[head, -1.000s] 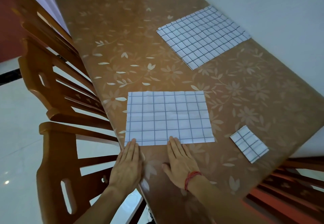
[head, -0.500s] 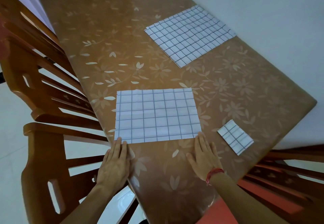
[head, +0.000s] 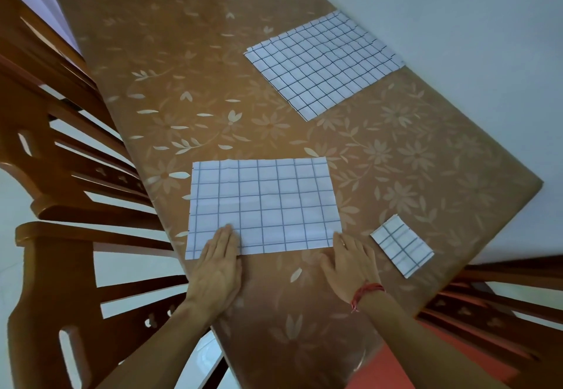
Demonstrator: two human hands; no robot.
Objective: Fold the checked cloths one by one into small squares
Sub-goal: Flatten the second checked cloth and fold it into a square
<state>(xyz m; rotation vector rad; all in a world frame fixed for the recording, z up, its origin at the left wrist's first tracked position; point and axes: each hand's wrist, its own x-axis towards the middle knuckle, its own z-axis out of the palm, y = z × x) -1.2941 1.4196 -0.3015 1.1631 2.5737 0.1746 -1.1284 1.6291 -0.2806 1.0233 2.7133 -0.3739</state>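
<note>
The checked cloth (head: 263, 205) lay spread flat on the surface (head: 213, 83), close to its front edge, a wide rectangle with faint creases across it. The left hand (head: 217, 263) rested on the cloth's near edge, a little in from the left corner, its fingers (head: 227, 234) straight, pressed together and holding nothing. The right hand (head: 350, 266) lay flat too, fingers straight and close, their tips touching the cloth's near right corner. Whether they sat on it or only against it could not be told.

Just right of the cloth, apart from it, sat a folded square (head: 402, 247), apparently finished. Beyond the cloth and to its right, well apart, waited what looked like a pile of unfolded checked cloths (head: 323, 62). Wooden chairs (head: 61, 175) stood to the left of the cloth.

The first fold seemed about to start. The left hand was set inside the corner rather than on it, so that corner could lag and the edges meet askew. The glossy surface might let the cloth slide as it was lifted. The old creases could pull the fold off line and spoil the square.
</note>
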